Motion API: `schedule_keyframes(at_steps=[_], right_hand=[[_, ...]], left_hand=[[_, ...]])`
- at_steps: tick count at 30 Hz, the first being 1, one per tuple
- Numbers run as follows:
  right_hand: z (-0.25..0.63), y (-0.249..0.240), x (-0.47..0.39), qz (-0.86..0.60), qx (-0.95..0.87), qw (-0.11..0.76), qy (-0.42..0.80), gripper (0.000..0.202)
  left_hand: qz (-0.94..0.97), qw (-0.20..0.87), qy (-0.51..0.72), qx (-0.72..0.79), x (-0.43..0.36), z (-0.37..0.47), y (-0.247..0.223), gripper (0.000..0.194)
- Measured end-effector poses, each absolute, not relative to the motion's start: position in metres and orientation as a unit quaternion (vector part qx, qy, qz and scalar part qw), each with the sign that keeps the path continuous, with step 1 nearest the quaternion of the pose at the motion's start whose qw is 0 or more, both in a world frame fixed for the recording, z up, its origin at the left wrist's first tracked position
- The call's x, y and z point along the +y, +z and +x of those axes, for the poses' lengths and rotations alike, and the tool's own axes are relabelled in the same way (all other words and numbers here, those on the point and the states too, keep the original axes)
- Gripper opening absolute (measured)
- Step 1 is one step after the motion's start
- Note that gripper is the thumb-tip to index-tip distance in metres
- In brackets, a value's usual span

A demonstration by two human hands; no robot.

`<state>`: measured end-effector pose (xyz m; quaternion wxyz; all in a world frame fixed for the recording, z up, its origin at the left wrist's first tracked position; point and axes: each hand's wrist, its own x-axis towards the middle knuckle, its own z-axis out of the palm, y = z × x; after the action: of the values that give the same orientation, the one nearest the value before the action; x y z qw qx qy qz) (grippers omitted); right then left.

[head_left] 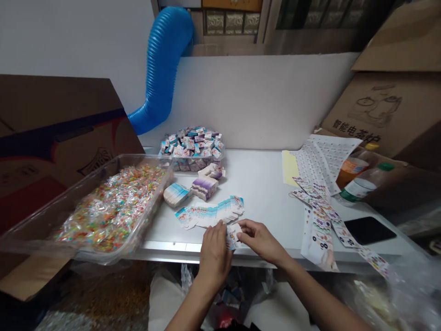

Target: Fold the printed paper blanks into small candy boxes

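Observation:
At the table's front edge, a small printed carton (pixel 233 236) sits between my two hands. My left hand (pixel 216 248) is closed against its left side, with the fingertips partly hidden. My right hand (pixel 257 236) pinches its right side between thumb and fingers. Just beyond lies a fanned row of flat blue-and-white cartons (pixel 210 212). Behind that row are a stack of blue-and-white flat cartons (pixel 176 195) and a stack of purple-and-white ones (pixel 204 187). A clear tub (pixel 198 163) heaped with small made-up boxes (pixel 193 143) stands at the back.
To the left, a large clear bin (pixel 138 230) holds many small colourful packets. On the right lie sticker sheets (pixel 319 161), sticker strips (pixel 320 239), a black phone (pixel 370 230) and bottles (pixel 363 185). Cardboard boxes (pixel 389 105) flank the table; a blue hose (pixel 160 69) hangs behind.

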<state>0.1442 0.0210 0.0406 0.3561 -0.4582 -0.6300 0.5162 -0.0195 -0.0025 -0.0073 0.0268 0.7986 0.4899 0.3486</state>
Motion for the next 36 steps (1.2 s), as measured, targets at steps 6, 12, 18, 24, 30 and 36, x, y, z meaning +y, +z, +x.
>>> schedule_keyframes(at_steps=[6, 12, 18, 24, 30, 36], right_hand=[[0.141, 0.032, 0.03, -0.455, -0.645, 0.31, 0.53, 0.019], [0.138, 0.022, 0.033, -0.469, -0.708, 0.247, 0.467, 0.014], [0.139, 0.032, 0.035, -0.455, -0.729, 0.251, 0.445, 0.014], [0.141, 0.036, 0.026, -0.439, -0.654, 0.311, 0.531, 0.015], [0.135, 0.026, 0.01, -0.439, -0.572, 0.392, 0.572, 0.024], [0.125, 0.018, -0.004, -0.365, -0.437, 0.458, 0.682, 0.021]], left_hand=[[0.819, 0.005, 0.295, 0.492, -0.005, -0.023, -0.007, 0.06], [0.821, -0.019, 0.307, 0.481, -0.007, -0.019, -0.01, 0.038], [0.824, 0.048, 0.284, 0.489, -0.016, -0.02, -0.008, 0.063], [0.775, 0.119, 0.396, 0.478, -0.023, -0.019, -0.017, 0.052], [0.759, 0.136, 0.439, 0.461, -0.022, -0.015, -0.02, 0.047], [0.715, 0.2, 0.47, 0.477, -0.019, -0.016, -0.008, 0.038]])
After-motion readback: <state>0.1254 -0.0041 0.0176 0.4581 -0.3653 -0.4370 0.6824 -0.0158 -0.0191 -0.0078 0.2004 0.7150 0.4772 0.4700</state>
